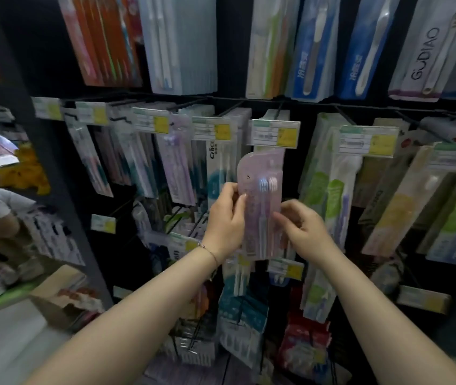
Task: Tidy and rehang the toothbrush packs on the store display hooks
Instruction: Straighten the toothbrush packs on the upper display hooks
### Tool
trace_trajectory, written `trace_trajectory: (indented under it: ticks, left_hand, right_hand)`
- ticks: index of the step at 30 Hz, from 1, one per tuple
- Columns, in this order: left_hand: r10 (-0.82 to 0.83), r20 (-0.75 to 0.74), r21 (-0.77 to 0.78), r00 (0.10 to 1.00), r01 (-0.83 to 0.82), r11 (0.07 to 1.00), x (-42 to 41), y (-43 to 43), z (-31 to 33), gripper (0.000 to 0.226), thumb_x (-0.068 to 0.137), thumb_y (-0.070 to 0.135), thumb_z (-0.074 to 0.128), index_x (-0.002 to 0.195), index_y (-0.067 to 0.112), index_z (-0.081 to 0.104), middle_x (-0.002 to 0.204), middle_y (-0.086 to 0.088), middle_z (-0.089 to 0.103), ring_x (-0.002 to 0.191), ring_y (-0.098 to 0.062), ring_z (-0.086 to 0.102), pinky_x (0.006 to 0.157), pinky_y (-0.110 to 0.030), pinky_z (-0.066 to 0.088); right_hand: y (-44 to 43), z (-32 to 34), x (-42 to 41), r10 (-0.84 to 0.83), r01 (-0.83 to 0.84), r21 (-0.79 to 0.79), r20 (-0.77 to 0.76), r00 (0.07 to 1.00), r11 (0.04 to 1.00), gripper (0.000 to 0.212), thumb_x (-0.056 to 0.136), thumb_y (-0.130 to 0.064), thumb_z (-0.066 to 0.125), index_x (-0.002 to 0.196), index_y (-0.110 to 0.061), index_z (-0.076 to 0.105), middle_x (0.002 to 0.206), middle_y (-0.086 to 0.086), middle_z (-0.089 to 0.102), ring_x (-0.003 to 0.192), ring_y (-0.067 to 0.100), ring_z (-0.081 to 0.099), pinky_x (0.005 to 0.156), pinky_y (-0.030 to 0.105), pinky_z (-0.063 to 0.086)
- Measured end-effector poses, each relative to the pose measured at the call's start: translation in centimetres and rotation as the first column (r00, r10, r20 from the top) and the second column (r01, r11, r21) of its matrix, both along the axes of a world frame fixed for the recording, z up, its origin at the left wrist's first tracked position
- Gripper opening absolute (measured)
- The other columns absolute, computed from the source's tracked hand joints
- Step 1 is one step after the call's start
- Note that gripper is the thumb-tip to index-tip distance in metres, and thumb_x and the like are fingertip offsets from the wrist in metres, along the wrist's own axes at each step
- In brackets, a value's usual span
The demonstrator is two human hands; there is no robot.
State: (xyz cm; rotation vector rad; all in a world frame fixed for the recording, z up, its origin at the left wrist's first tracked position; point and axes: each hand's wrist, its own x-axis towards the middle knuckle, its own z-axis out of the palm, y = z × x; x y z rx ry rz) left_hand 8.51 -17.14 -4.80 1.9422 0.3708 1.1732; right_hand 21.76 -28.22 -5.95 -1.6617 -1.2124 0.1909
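Pink-lilac plastic of a toothbrush pack point(263, 173) is gripped at its left edge by the left hand point(225, 218), fingers curled round it, and pinched at its right edge by the right hand point(303, 226). The pack is held upright before the display, long axis vertical, brush heads uppermost, its rounded top just below a yellow-and-white price label point(275, 133). "GUDIAO" is read on a white pack point(426, 51) hung at upper right; smaller print is blurred
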Motion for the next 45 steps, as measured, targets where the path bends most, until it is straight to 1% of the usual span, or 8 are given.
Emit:
trace_trajectory:
  ticks: [4,9,14,18,24,29,35,45]
  left_hand:
    - [0.003,-0.059,-0.083,0.998,-0.008,0.997,-2.9,3.5,0.0,0.008,0.100,0.017,0.046,0.103,0.014,0.053,0.091,0.005,0.061,0.082,-0.009,0.059,0.073,-0.028,0.050]
    - [0.024,-0.201,-0.116,0.979,-0.048,0.992,-6.6,8.1,-0.3,0.009,0.097,0.023,0.054,0.101,0.015,0.056,0.091,0.004,0.061,0.083,-0.007,0.057,0.072,-0.017,0.048]
    - [0.025,-0.257,-0.138,0.966,-0.063,0.988,-9.9,12.5,-1.1,0.007,0.096,0.025,0.056,0.090,0.023,0.059,0.090,0.000,0.066,0.086,-0.016,0.064,0.083,-0.039,0.055]
    - [0.009,-0.242,-0.161,0.970,-0.050,0.986,-12.3,14.9,-1.3,0.008,0.095,0.024,0.058,0.093,0.017,0.061,0.091,-0.002,0.069,0.085,-0.016,0.067,0.082,-0.040,0.057]
    - [0.032,-0.211,-0.154,0.977,-0.066,0.986,-14.3,17.1,-0.8,0.010,0.094,0.020,0.059,0.085,0.026,0.058,0.085,-0.009,0.067,0.082,-0.028,0.066,0.080,-0.047,0.055]
    - [0.067,-0.220,-0.079,0.973,-0.086,0.993,-14.5,18.1,-0.5,0.018,0.094,0.021,0.059,0.080,0.032,0.055,0.076,0.002,0.066,0.075,-0.017,0.066,0.078,-0.042,0.057]
    - [0.053,-0.191,0.019,0.980,-0.051,0.999,-14.6,18.1,-2.7,0.008,0.097,0.028,0.054,0.089,0.026,0.056,0.077,-0.004,0.063,0.071,-0.020,0.061,0.068,-0.042,0.053]
    - [0.025,-0.236,0.042,0.971,-0.015,0.999,-15.6,15.9,-8.7,0.005,0.100,0.020,0.047,0.101,0.016,0.050,0.086,0.006,0.060,0.076,-0.006,0.059,0.067,-0.023,0.050]
  right_hand:
    - [3.5,0.1,-2.8,-0.003,0.006,0.029,-0.113,0.994,1.000,0.013,0.093,-0.019,0.059,0.090,-0.007,0.058,0.073,0.011,0.066,0.059,0.021,0.064,0.049,0.021,0.047]
    - [7.7,0.1,-6.5,-0.015,0.031,0.092,-0.174,0.985,0.995,0.011,0.093,-0.013,0.059,0.087,-0.004,0.057,0.069,0.013,0.064,0.052,0.017,0.060,0.051,0.033,0.052]
    - [11.5,0.1,-9.4,-0.032,0.053,0.108,-0.183,0.983,0.993,0.013,0.092,-0.017,0.061,0.080,-0.015,0.055,0.067,0.006,0.063,0.054,0.017,0.062,0.055,0.035,0.054]
    - [13.9,-0.1,-11.6,-0.028,0.043,0.100,-0.148,0.989,0.994,0.011,0.092,-0.022,0.062,0.083,-0.016,0.058,0.071,0.003,0.065,0.059,0.017,0.064,0.056,0.028,0.054]
    - [16.8,-0.3,-13.6,-0.007,0.022,0.091,-0.166,0.986,0.996,0.012,0.093,-0.021,0.060,0.088,-0.010,0.057,0.074,0.005,0.064,0.059,0.015,0.063,0.060,0.034,0.056]
    - [18.1,-0.3,-13.3,0.029,-0.015,0.089,-0.156,0.987,0.996,0.021,0.092,-0.024,0.061,0.094,-0.004,0.056,0.079,0.013,0.065,0.063,0.019,0.064,0.066,0.043,0.056]
    - [17.6,-1.7,-13.6,0.093,-0.080,0.111,-0.118,0.989,0.991,0.037,0.084,-0.044,0.059,0.093,-0.009,0.057,0.078,0.012,0.065,0.067,0.029,0.064,0.061,0.051,0.053]
    - [15.8,-7.2,-15.1,0.043,-0.038,0.052,-0.098,0.994,0.998,0.012,0.091,-0.032,0.060,0.088,-0.021,0.057,0.075,-0.004,0.065,0.064,0.012,0.064,0.059,0.040,0.055]
